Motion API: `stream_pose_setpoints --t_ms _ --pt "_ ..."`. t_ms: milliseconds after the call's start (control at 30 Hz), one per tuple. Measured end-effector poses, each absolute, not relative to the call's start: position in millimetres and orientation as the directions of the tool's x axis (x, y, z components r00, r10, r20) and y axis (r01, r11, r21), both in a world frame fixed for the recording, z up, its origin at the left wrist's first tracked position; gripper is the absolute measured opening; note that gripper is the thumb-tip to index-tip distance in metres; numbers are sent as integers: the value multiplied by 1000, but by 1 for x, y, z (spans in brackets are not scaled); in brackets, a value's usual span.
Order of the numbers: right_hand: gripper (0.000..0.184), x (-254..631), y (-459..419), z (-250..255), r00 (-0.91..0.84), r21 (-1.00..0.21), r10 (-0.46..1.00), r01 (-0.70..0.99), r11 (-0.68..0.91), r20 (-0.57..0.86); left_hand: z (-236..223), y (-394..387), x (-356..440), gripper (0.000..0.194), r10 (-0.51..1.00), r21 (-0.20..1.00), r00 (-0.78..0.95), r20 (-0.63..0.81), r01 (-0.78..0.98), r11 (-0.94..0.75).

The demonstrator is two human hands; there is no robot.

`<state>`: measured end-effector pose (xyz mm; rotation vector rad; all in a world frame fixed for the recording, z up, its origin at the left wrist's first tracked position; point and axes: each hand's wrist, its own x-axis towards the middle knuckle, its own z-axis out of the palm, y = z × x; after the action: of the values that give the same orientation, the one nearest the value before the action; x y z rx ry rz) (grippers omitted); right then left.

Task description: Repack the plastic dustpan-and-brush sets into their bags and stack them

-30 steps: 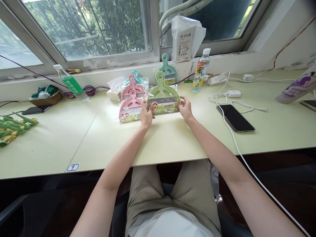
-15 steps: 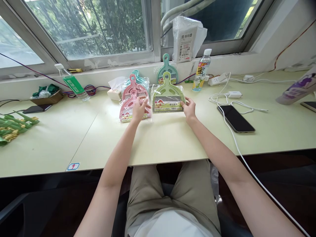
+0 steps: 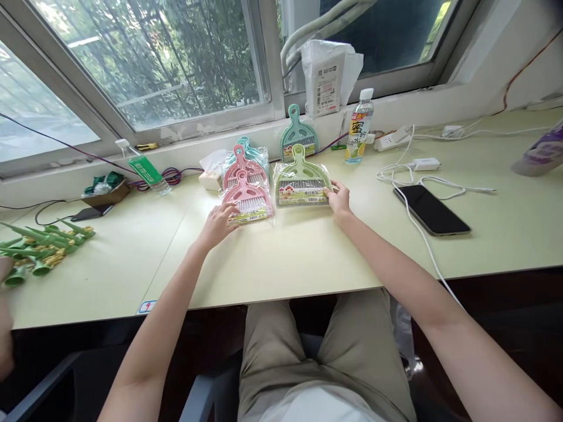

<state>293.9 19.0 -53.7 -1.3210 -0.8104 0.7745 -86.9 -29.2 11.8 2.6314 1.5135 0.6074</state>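
Note:
In the head view, my right hand (image 3: 338, 198) grips the lower right corner of a green dustpan-and-brush set (image 3: 301, 173) in clear wrapping. My left hand (image 3: 217, 224) is closed at the lower left corner of the front pink dustpan-and-brush set (image 3: 250, 199), its fingers over the wrapping and thumb by the bottom edge. Behind this lies another pink set (image 3: 240, 167), overlapped by it. Teal sets (image 3: 247, 149) show partly behind the pink ones. A separate teal set (image 3: 297, 132) leans upright against the wall behind the green one.
A drink bottle (image 3: 359, 126) stands right of the sets. Farther right lie a phone (image 3: 433, 210) and white cables. Leftward are a tissue pack (image 3: 212, 179), a tilted green-labelled bottle (image 3: 145, 168) and green horn-shaped pieces (image 3: 44, 246). Another person's blurred hand (image 3: 5, 316) shows at the left edge.
My left hand has moved from the top of the front pink set to its lower left corner. My right hand stays on the green set. Another person's hand has appeared at left.

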Motion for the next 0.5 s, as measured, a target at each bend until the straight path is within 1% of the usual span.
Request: stream_pose_setpoints --t_ms 33,67,167,267,333,433,500 --pt "37 293 19 -55 507 -995 859 -14 95 75 7 -29 -88 22 841 238 442 312 820 -520" --pt "37 293 18 -56 500 -995 862 -2 97 83 4 -28 -88 17 843 247 435 316 821 -516" --pt "37 292 15 -54 482 -995 871 33 92 97 2 -20 -85 19 863 221 399 309 853 -473" --pt "38 293 11 -52 478 -994 873 85 65 98 3 -10 -80 24 898 167 349 267 901 -400" --pt "38 293 10 -51 473 -990 873 122 64 115 3 -5 -78 27 916 160 319 243 918 -362" --pt "37 292 9 -50 445 -983 880 146 111 165 0 1 -77 26 928 170 286 238 929 -330" --pt "38 289 6 -48 409 -979 890 119 165 200 -2 4 -77 25 933 187 272 236 930 -318"
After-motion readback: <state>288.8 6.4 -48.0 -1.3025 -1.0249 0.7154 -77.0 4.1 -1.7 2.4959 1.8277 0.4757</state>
